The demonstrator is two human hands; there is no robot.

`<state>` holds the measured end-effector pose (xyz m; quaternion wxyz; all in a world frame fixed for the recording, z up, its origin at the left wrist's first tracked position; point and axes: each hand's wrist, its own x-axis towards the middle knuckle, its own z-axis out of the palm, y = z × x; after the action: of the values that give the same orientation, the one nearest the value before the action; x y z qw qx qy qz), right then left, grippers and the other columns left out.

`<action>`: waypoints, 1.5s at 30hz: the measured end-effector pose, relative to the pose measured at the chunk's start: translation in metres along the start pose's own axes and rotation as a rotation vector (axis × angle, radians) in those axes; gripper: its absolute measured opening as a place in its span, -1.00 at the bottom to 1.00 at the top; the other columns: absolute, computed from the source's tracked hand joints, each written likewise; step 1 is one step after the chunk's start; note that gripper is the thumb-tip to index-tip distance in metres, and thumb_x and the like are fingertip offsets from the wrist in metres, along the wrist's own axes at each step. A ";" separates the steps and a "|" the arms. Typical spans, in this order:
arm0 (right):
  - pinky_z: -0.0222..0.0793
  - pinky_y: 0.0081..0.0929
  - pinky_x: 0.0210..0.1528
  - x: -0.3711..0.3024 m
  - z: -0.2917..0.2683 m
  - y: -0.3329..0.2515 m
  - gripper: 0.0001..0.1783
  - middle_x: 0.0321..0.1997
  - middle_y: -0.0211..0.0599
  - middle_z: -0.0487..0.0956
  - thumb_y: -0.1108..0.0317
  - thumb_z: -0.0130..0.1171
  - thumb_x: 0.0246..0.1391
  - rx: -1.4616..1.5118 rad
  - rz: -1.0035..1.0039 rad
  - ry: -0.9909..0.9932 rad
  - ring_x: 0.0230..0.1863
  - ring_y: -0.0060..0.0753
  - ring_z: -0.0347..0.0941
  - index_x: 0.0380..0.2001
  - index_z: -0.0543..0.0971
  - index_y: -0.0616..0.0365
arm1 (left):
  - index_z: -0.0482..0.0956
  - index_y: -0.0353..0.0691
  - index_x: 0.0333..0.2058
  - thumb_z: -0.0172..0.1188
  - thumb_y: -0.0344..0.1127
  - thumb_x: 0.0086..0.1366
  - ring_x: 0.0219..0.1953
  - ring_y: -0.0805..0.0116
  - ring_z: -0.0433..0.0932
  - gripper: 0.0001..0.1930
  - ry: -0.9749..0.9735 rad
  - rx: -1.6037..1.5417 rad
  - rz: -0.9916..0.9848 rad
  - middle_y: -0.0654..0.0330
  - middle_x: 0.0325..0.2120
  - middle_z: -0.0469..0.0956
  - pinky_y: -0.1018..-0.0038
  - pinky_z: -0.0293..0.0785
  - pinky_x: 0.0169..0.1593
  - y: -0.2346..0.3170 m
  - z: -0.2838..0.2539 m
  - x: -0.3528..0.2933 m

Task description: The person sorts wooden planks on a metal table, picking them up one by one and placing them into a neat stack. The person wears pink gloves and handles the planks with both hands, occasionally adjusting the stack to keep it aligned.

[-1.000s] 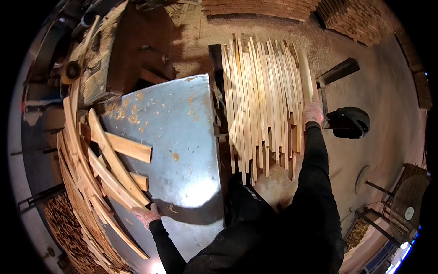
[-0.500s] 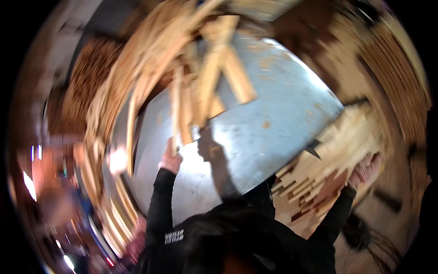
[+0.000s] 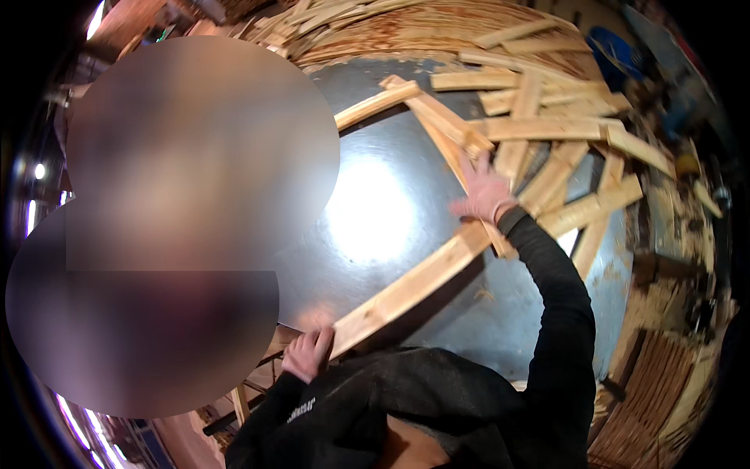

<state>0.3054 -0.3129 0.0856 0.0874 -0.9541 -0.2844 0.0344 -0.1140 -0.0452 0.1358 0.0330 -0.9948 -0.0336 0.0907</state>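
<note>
My left hand (image 3: 308,356) is closed around the near end of a long wooden board (image 3: 414,277), which slants up and to the right over the metal tabletop (image 3: 305,293). At that board's far end is my right hand (image 3: 486,191), fingers spread, over a crossing of several boards. Its fingertips reach the end of another wooden board (image 3: 437,117); whether they press on it I cannot tell. A loose pile of wooden boards (image 3: 547,129) lies just beyond and to the right of this hand.
Another board (image 3: 379,105) lies at the table's far side. Behind it are heaped wood strips (image 3: 328,23). A blue container (image 3: 613,55) stands at the far right, and stacked brown strips (image 3: 644,399) lie at the lower right. A large blurred patch covers the left.
The view has turned. My left hand, earlier by a narrow strip, now grips a long board's end. My right hand has gone from a stack beside the table to the loose boards on it.
</note>
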 end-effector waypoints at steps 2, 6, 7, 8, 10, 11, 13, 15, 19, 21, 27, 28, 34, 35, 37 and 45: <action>0.39 -0.18 0.10 0.017 0.045 -0.032 -0.03 0.40 0.20 0.08 0.27 0.27 -0.12 0.014 0.121 -0.156 0.17 0.18 0.37 0.37 0.07 0.07 | 0.53 -0.14 -0.12 0.18 -0.30 0.17 -0.31 0.13 0.61 -0.72 0.046 -0.028 -0.108 0.10 -0.31 0.58 0.27 0.57 -0.27 -0.026 -0.005 -0.040; 0.40 -0.13 0.12 0.007 0.089 -0.034 -0.01 0.44 0.24 0.04 0.36 0.18 -0.13 0.036 0.170 -0.114 0.15 0.25 0.38 0.41 0.02 -0.01 | 0.35 -0.41 0.12 0.16 -0.50 -0.03 -0.26 -0.25 0.52 -0.37 0.043 -0.084 -0.337 -0.21 -0.21 0.52 0.09 0.49 -0.13 -0.100 0.017 -0.098; 0.42 -0.13 0.10 -0.003 0.065 -0.043 -0.02 0.44 0.22 0.04 0.35 0.18 -0.12 0.058 0.174 -0.143 0.16 0.24 0.38 0.41 0.03 -0.03 | 0.28 -0.48 0.18 0.16 -0.54 -0.07 -0.20 -0.29 0.49 -0.28 0.141 -0.046 -0.383 -0.26 -0.16 0.49 0.08 0.48 -0.07 -0.111 0.013 -0.067; 0.41 -0.14 0.10 -0.012 0.050 -0.056 -0.02 0.44 0.16 0.06 0.36 0.20 -0.13 0.056 0.253 -0.246 0.19 0.24 0.34 0.41 0.04 -0.05 | 0.23 -0.51 0.20 0.17 -0.55 -0.10 -0.16 -0.28 0.48 -0.23 0.240 -0.157 -0.350 -0.28 -0.11 0.47 0.08 0.47 -0.05 -0.126 0.014 -0.027; 0.43 -0.13 0.09 -0.040 0.038 -0.066 -0.04 0.42 0.18 0.08 0.37 0.21 -0.14 0.130 0.205 -0.204 0.20 0.22 0.34 0.39 0.08 -0.07 | 0.15 -0.47 0.26 0.22 -0.56 -0.12 -0.10 -0.26 0.46 -0.13 0.428 -0.245 -0.266 -0.27 -0.05 0.44 0.06 0.44 0.02 -0.162 0.029 0.077; 0.44 -0.12 0.08 -0.054 0.035 -0.074 -0.05 0.41 0.19 0.08 0.37 0.21 -0.14 0.181 0.178 -0.185 0.20 0.21 0.34 0.38 0.09 -0.08 | 0.12 -0.39 0.30 0.23 -0.52 -0.05 -0.05 -0.24 0.44 -0.13 0.470 -0.254 -0.317 -0.26 -0.03 0.42 0.05 0.44 0.02 -0.178 0.040 0.130; 0.47 -0.13 0.04 -0.076 0.013 -0.098 -0.04 0.37 0.18 0.17 0.41 0.22 -0.19 0.121 0.222 -0.315 0.14 0.22 0.39 0.37 0.13 -0.06 | 0.01 -0.22 0.37 0.31 -0.39 0.01 0.03 -0.16 0.42 -0.05 0.474 -0.223 -0.340 -0.14 0.03 0.38 0.06 0.41 0.05 -0.224 0.056 0.239; 0.47 -0.11 0.05 -0.112 0.006 -0.092 -0.03 0.31 0.17 0.28 0.45 0.24 -0.24 0.240 0.082 -0.243 0.10 0.23 0.43 0.35 0.17 -0.03 | -0.05 -0.13 0.37 0.38 -0.23 0.05 0.14 -0.08 0.35 -0.01 0.364 -0.205 -0.371 -0.03 0.13 0.33 0.09 0.30 0.17 -0.260 0.058 0.338; 0.34 -0.13 0.24 -0.154 -0.008 -0.113 0.00 0.26 0.19 0.34 0.53 0.26 -0.33 0.382 0.059 -0.202 0.28 0.24 0.28 0.32 0.20 0.16 | 0.00 -0.10 0.33 0.51 0.02 -0.13 0.24 0.04 0.29 0.12 0.326 -0.037 -0.222 0.06 0.15 0.34 0.07 0.23 0.24 -0.299 0.065 0.448; 0.30 -0.26 0.25 -0.146 -0.013 -0.132 0.02 0.19 0.04 0.41 0.57 0.26 -0.31 0.463 0.204 -0.187 0.26 0.01 0.33 0.35 0.17 0.14 | 0.05 -0.06 0.29 0.51 0.09 -0.18 0.22 0.00 0.33 0.10 0.059 -0.115 -0.224 -0.01 0.14 0.35 0.07 0.29 0.21 -0.292 0.046 0.463; 0.36 -0.59 -0.02 -0.026 0.043 -0.154 -0.08 -0.08 -0.39 0.38 0.70 0.12 -0.09 1.291 0.491 0.024 -0.06 -0.55 0.32 0.39 0.09 0.14 | 0.15 -0.06 0.17 0.36 0.16 -0.07 -0.04 -0.09 0.56 -0.11 -0.178 -0.353 -0.338 -0.13 -0.03 0.46 0.08 0.49 0.00 -0.264 0.043 0.418; 0.36 -0.61 -0.04 -0.002 0.060 -0.157 -0.09 -0.10 -0.41 0.37 0.72 0.10 -0.07 1.285 0.501 0.072 -0.08 -0.57 0.32 0.39 0.08 0.14 | 0.17 -0.07 0.15 0.38 0.25 -0.14 -0.05 -0.10 0.57 -0.05 -0.196 -0.449 -0.338 -0.15 -0.05 0.48 0.10 0.49 0.01 -0.255 0.046 0.392; 0.42 -0.56 -0.05 0.068 0.090 -0.194 -0.13 -0.02 -0.35 0.40 0.52 0.23 0.03 1.624 0.415 0.146 -0.10 -0.55 0.38 0.39 0.10 0.12 | 0.23 -0.22 0.24 0.21 0.23 0.15 -0.01 -0.20 0.48 -0.16 -0.015 -0.720 -0.539 -0.23 -0.03 0.46 0.12 0.43 0.04 -0.209 0.078 0.218; 0.41 -0.56 -0.03 0.067 0.087 -0.203 -0.14 0.00 -0.34 0.40 0.49 0.24 0.05 1.638 0.417 0.101 -0.07 -0.54 0.38 0.39 0.11 0.12 | 0.22 -0.27 0.28 0.24 0.08 0.23 0.04 0.07 0.51 -0.21 0.028 -0.807 -0.545 -0.11 0.03 0.50 0.33 0.42 0.12 -0.201 0.086 0.197; 0.40 -0.56 0.02 0.065 0.072 -0.231 -0.17 0.03 -0.31 0.40 0.45 0.25 0.09 1.659 0.414 0.005 -0.02 -0.53 0.38 0.39 0.11 0.11 | 0.16 -0.28 0.31 0.19 0.09 0.29 0.02 0.18 0.50 -0.21 0.072 -1.482 -0.435 -0.02 0.01 0.48 0.37 0.43 0.07 -0.170 0.091 0.179; 0.15 -0.21 0.34 0.071 0.118 -0.226 -0.36 0.32 0.13 0.30 0.10 0.00 0.30 0.791 0.173 0.213 0.33 0.12 0.22 0.31 0.23 0.28 | 0.42 -0.36 -0.02 0.25 -0.29 0.16 -0.23 0.14 0.57 -0.56 -0.468 -2.440 -0.223 0.05 -0.28 0.52 0.23 0.56 -0.16 -0.074 0.050 0.228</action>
<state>0.2298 -0.0705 0.0103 0.4727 -0.8656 -0.1576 0.0492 0.0958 0.0485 0.0512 -0.9103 -0.3278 -0.1851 0.1720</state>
